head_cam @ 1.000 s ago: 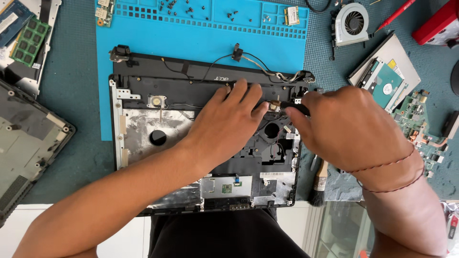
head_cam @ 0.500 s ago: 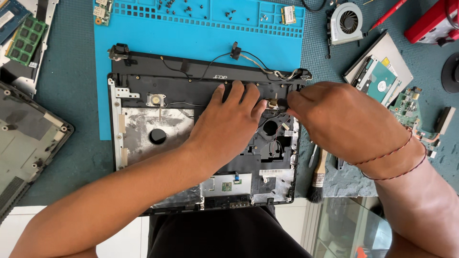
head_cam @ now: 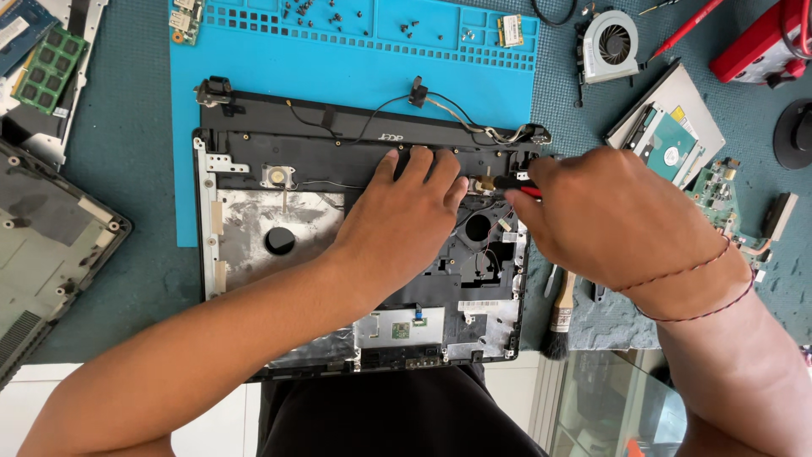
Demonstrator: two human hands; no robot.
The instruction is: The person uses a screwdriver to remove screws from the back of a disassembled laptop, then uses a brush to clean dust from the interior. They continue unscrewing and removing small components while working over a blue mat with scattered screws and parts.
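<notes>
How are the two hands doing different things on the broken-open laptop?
The left hand lies flat and open on the laptop shell; the right hand is curled around a red-and-black tool. The left holds nothing. The right wrist wears a thread bracelet; the left is bare. Both rest near the top edge.

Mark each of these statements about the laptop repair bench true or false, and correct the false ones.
1. The left hand rests flat on the opened laptop chassis. True.
2. The right hand holds a paintbrush. False: it holds a small red and black tool; the brush lies beside the chassis.
3. The cooling fan is mounted inside the chassis. False: it lies apart, at upper right.
4. Loose screws sit on the blue mat. True.
</notes>
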